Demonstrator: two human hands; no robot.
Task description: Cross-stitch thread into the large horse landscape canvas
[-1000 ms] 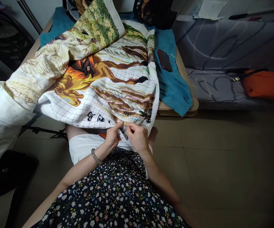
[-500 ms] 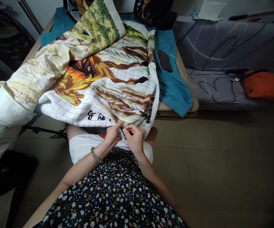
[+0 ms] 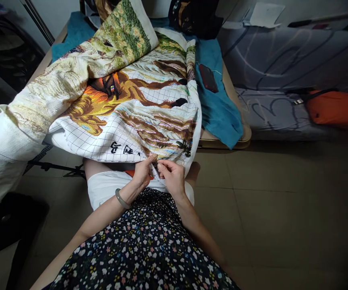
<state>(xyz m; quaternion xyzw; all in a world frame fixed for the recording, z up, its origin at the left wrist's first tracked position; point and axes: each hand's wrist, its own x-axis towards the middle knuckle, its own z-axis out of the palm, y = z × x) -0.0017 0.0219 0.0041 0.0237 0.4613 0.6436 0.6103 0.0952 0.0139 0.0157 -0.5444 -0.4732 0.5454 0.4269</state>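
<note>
A large cross-stitch canvas [image 3: 149, 121] with a gridded white ground and brown, orange and green stitching spreads from the table over my lap. My left hand [image 3: 143, 173] grips its near edge, thumb on top and the fingers partly hidden beneath the cloth. Just to the right, my right hand [image 3: 173, 175] is closed in a pinch at the same edge, close to the left thumb. Whatever sits between its fingertips is too small to make out. Black stitched characters show left of my hands. The canvas's far left part is folded over in a thick roll.
Under the canvas, a teal cloth [image 3: 219, 108] covers part of the table [image 3: 243, 135]. A dark phone [image 3: 208, 78] lies on that cloth. To the right stand a grey patterned sofa [image 3: 270, 60] and an orange bag [image 3: 336, 108]. A black bag [image 3: 194, 18] rests at the back.
My right hand has shifted slightly to the right, its fingers still pinched. My left hand keeps its grip on the canvas edge. The view has moved a little.
</note>
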